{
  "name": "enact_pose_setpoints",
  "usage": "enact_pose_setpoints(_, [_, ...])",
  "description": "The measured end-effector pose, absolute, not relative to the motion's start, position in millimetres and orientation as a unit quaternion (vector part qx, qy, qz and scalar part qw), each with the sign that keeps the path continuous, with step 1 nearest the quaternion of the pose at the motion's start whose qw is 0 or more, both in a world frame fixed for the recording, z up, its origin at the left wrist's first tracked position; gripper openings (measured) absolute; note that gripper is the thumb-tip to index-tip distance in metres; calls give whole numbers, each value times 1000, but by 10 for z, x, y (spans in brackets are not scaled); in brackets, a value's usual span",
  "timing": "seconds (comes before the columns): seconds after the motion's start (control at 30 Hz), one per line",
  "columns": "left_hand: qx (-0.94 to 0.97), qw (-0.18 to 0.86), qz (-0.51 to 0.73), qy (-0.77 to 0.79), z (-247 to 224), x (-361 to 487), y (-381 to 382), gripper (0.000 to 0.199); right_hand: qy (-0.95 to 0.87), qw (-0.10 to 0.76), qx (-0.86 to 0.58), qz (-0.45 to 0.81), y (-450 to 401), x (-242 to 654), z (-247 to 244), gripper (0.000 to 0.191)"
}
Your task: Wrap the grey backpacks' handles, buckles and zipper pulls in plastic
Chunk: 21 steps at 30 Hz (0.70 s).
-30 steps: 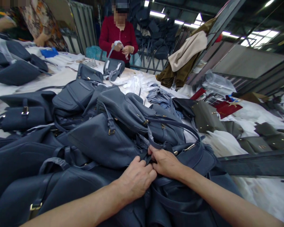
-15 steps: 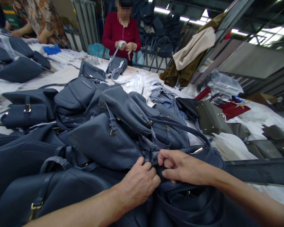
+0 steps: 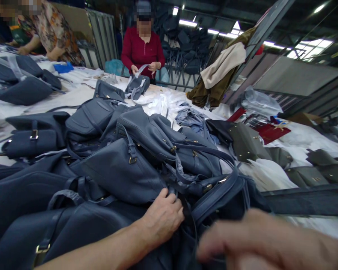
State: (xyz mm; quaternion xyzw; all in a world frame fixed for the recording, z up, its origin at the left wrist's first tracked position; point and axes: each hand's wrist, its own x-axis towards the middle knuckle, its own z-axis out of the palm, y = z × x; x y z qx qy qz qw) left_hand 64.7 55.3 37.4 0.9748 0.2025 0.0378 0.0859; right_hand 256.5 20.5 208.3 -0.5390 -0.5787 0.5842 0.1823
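Note:
Many dark blue leather bags (image 3: pixel 121 168) lie heaped in front of me, with straps and gold buckles. My left hand (image 3: pixel 165 212) has its fingers curled round a dark strap at the right edge of the nearest pointed bag. Close to the camera at the lower right is my right hand (image 3: pixel 259 240), large and blurred, above the looped straps (image 3: pixel 219 198); whether it holds anything is hidden. A wrapped handle (image 3: pixel 183 174) lies just beyond my left hand.
Across the table a person in red (image 3: pixel 143 48) handles a strap on a small bag. Another person in a patterned top (image 3: pixel 52 32) is at the back left. Olive bags (image 3: pixel 249 144) lie right, beyond a dark beam (image 3: pixel 307 200).
My right hand has come away from the strap beside my left hand, moving right and nearer the camera. My left hand stays almost in place. The person in red has moved both hands apart.

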Motion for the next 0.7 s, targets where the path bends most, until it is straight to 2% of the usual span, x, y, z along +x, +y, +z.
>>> enact_pose_setpoints(0.07, [974,84,42,207,341,657,551,13,-697,76,-553,450,459,2534,2020,31])
enact_pose_setpoints(0.1, [973,82,45,212,327,662,551,14,-745,42,-561,359,598,2511,1943,28])
enact_pose_setpoints(0.17, [971,82,49,219,302,669,552,18,-804,-80,-548,218,815,2432,1703,20])
enact_pose_setpoints(0.23, [971,89,46,216,285,672,550,19,-797,-167,-558,161,901,2316,1407,16])
enact_pose_setpoints(0.3, [972,95,43,212,271,671,546,19,-784,-193,-569,156,876,2205,1142,19])
enact_pose_setpoints(0.43, [971,94,55,212,257,665,541,19,-782,-174,-576,162,759,2221,908,21])
enact_pose_setpoints(0.5, [971,92,65,212,262,661,544,17,-784,-126,-578,189,734,2359,907,18])
enact_pose_setpoints(0.57, [971,88,75,209,279,656,549,14,-746,-20,-593,303,722,2517,915,19])
enact_pose_setpoints(0.7, [974,83,65,200,329,653,560,9,-530,201,-586,579,678,2657,847,29])
